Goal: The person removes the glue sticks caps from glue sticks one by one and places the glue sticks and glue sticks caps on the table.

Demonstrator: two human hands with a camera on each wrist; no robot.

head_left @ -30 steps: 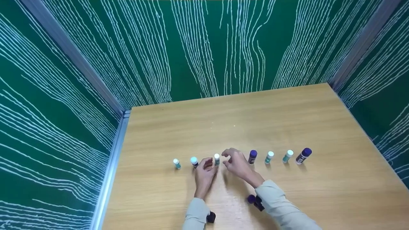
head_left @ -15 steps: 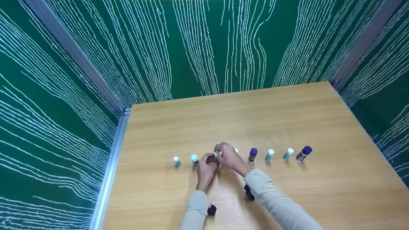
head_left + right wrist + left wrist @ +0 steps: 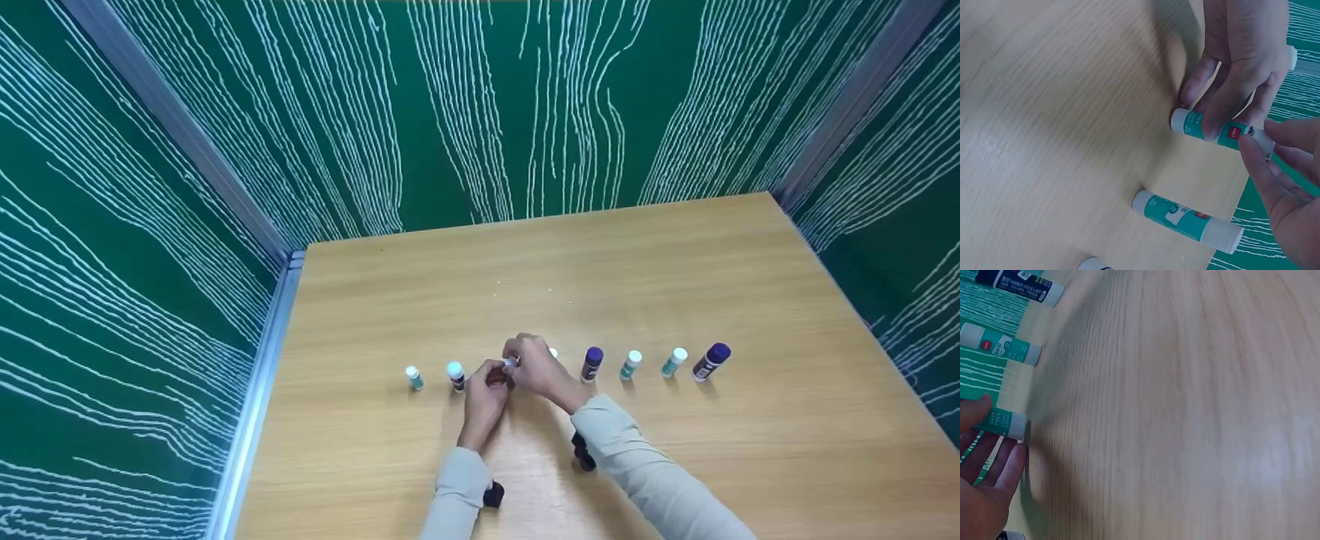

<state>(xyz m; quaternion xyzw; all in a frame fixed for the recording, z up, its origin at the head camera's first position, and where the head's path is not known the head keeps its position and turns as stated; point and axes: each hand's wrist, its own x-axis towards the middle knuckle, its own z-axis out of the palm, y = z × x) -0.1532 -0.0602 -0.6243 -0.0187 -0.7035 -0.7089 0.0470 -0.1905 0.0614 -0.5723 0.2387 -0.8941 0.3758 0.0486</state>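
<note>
A small teal glue stick (image 3: 1221,134) with a white cap (image 3: 1264,144) stands upright on the table, mostly covered by both hands in the head view. My left hand (image 3: 484,403) holds its body low down, pinched between thumb and fingers. From above, my right hand (image 3: 540,369) pinches the white cap with thumb and fingertips. In the left wrist view, the left thumb (image 3: 972,412) lies across the teal label. Just right of the held stick is another teal glue stick (image 3: 1176,218), largely hidden behind the right hand in the head view.
To the left stand a small teal glue stick (image 3: 415,378) and a dark-blue one with a pale cap (image 3: 456,376). Rightward are a purple-capped stick (image 3: 592,364), two teal ones (image 3: 631,364) (image 3: 674,362) and a large purple-capped stick (image 3: 711,362). Green walls border the wooden table (image 3: 637,277).
My right hand has moved left from beside the glue stick and now pinches its cap. The left hand has closed in around the stick's body. The other sticks have not moved.
</note>
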